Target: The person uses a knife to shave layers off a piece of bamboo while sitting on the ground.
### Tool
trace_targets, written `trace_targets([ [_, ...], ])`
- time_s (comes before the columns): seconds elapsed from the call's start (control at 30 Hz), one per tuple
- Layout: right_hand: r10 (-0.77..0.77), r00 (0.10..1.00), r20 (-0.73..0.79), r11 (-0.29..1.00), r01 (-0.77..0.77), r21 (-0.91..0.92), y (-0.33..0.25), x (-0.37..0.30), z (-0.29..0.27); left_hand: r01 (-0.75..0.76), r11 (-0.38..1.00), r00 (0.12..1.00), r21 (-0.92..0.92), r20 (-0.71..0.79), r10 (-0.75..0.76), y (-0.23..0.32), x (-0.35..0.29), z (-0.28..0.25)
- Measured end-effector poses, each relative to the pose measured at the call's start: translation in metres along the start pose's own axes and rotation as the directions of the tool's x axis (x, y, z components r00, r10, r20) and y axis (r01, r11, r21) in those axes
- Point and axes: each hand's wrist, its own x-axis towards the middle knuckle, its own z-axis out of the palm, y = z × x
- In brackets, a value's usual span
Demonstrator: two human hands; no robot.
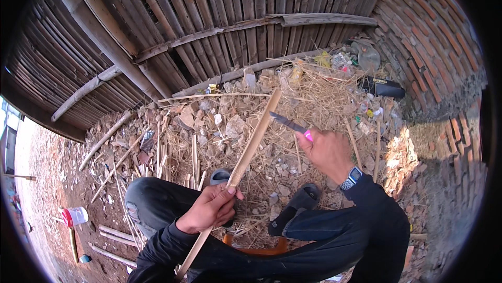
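A long, pale bamboo strip (252, 147) slants up and away from my lap, its far end raised over the rubble. My left hand (212, 207) is wrapped round its lower part, above my left thigh. In my right hand (328, 152) is a knife (288, 122) with a dark blade and a pink handle that mostly hides in the fist. The blade points left, and its tip lies at the right edge of the strip near the far end; I cannot tell whether it touches. A digital watch (351, 178) is on my right wrist.
Rubble and straw (293, 84) cover the ground up to a bamboo wall (225, 1). A brick wall (439, 32) rises at right. Cut bamboo pieces (117, 236) lie at left, near a red-and-white tub (77, 216) and a mallet-like tool (73, 244). An orange stool (261, 249) shows beneath me.
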Motion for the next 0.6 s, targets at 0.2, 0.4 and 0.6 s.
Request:
trace_targets([
  [0.2, 0.113, 0.992, -0.056, 0.993, -0.111, 0.038, 0.031, 0.015, -0.03, -0.051, 0.998, 0.998, 0.038, 0.049, 0.049, -0.001, 0.001, 0.003],
  [0.4, -0.096, 0.989, 0.109, 0.973, 0.07, 0.222, -0.028, -0.024, -0.032, -0.109, 0.991, 0.994, 0.074, 0.026, 0.108, 0.002, 0.006, 0.003],
  [0.6, -0.082, 0.987, 0.139, 0.986, 0.06, 0.155, -0.021, -0.014, -0.021, -0.071, 0.996, 0.997, 0.049, 0.015, 0.071, -0.001, 0.005, 0.0],
])
